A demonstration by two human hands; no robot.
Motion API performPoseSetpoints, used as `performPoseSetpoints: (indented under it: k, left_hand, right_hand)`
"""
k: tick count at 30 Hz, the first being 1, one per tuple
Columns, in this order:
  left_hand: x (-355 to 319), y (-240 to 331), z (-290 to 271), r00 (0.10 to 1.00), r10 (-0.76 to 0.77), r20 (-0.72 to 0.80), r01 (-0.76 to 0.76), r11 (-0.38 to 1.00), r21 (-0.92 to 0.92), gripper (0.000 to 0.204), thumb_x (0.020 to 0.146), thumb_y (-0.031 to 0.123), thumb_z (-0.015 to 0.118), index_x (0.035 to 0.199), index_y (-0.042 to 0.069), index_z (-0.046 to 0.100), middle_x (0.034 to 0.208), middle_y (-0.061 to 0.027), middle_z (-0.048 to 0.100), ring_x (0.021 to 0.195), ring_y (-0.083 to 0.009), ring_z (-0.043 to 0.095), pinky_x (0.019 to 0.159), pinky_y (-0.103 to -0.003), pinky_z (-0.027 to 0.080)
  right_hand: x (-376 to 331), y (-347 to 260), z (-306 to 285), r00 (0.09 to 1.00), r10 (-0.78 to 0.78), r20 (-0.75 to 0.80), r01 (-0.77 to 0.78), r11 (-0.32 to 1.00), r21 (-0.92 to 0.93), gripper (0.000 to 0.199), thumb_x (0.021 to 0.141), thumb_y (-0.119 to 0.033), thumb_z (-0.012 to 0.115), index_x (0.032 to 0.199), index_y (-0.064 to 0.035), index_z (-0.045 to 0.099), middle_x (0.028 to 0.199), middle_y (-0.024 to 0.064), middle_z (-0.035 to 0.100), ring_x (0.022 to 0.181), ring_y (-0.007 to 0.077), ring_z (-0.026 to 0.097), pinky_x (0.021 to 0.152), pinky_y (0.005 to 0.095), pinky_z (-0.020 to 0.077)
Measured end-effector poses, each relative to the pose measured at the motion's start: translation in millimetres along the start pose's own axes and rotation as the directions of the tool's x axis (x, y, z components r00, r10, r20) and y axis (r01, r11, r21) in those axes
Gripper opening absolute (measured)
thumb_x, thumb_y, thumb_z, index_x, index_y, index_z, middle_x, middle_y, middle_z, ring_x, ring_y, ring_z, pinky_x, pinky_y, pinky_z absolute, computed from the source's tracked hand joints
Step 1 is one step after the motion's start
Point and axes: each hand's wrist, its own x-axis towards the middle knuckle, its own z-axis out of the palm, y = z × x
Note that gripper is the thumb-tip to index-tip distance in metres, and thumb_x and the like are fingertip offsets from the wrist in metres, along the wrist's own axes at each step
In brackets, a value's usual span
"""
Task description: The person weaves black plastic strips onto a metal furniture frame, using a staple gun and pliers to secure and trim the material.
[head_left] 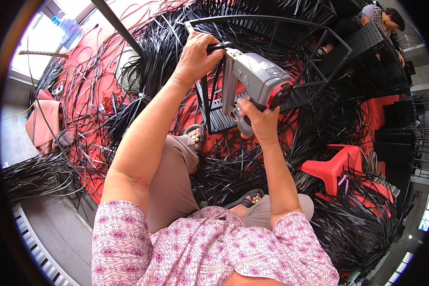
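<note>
R hand [260,119] wrapped tight on grey staple gun [260,78], nose against black metal frame [271,52] at its near top rail. L hand [195,59] pinching black strip [219,46] to rail, just beside nose. Risk: fingers too close, misfire or slip = staple in thumb; strip could shift.

My shirt [209,252] is pink with little flower shapes. My staple gun [260,78] is grey with some red. The strips [233,171] and frame [271,28] are black. The stool [331,167] is red.
</note>
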Motion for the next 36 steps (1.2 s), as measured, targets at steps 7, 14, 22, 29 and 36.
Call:
performPoseSetpoints:
  k: [7,14,22,29,36]
  left_hand:
    - [0.2,0.6,-0.9,1.000,0.003,0.011,-0.003,1.000,-0.008,0.023,0.077,0.020,0.074,0.088,0.001,0.067,0.086,-0.0134,0.067,0.096,-0.0339,0.061,0.094,-0.042,0.047]
    - [1.3,1.0,-2.0,1.000,-0.004,0.008,0.004,1.000,0.001,0.023,0.077,0.020,0.073,0.087,0.001,0.067,0.086,-0.0136,0.068,0.096,-0.0339,0.061,0.094,-0.042,0.047]
    - [1.7,-0.8,-2.1,1.000,-0.005,0.023,0.005,1.000,0.009,0.023,0.077,0.021,0.074,0.088,0.002,0.067,0.087,-0.0133,0.067,0.095,-0.0336,0.061,0.093,-0.042,0.047]
    - [0.7,-1.5,-0.6,1.000,-0.002,0.016,0.003,1.000,-0.009,0.024,0.077,0.021,0.074,0.089,0.002,0.066,0.087,-0.0130,0.067,0.096,-0.0335,0.060,0.094,-0.042,0.047]
    - [1.0,-1.4,-1.3,1.000,-0.007,0.028,0.007,1.000,-0.010,0.024,0.077,0.020,0.074,0.089,0.001,0.065,0.086,-0.0143,0.067,0.095,-0.0340,0.060,0.095,-0.042,0.046]
  right_hand:
    - [2.1,1.2,0.0,1.000,-0.017,0.020,0.018,1.000,-0.024,0.017,0.083,-0.006,0.077,0.094,-0.0013,0.065,0.078,0.0012,0.067,0.062,0.0083,0.061,0.056,0.0241,0.0499]
    - [1.3,-3.3,5.7,1.000,-0.009,0.004,0.009,0.998,-0.068,0.015,0.084,-0.006,0.076,0.094,-0.0016,0.066,0.078,0.0007,0.066,0.062,0.0075,0.060,0.056,0.0241,0.0491]
    - [2.8,3.9,3.4,1.000,-0.005,-0.010,0.005,0.998,-0.063,0.018,0.084,-0.004,0.075,0.098,-0.0010,0.065,0.082,0.0009,0.067,0.065,0.0076,0.062,0.057,0.0243,0.0506]
    - [2.7,6.2,4.1,0.999,0.022,-0.025,-0.023,0.999,-0.040,0.022,0.084,-0.005,0.076,0.103,-0.0015,0.064,0.083,0.0014,0.067,0.064,0.0079,0.062,0.056,0.0240,0.0516]
    - [2.4,2.6,8.8,0.998,0.018,-0.067,-0.020,0.999,-0.038,0.011,0.084,-0.004,0.075,0.088,-0.0022,0.065,0.077,0.0019,0.065,0.059,0.0109,0.062,0.057,0.0260,0.0510]
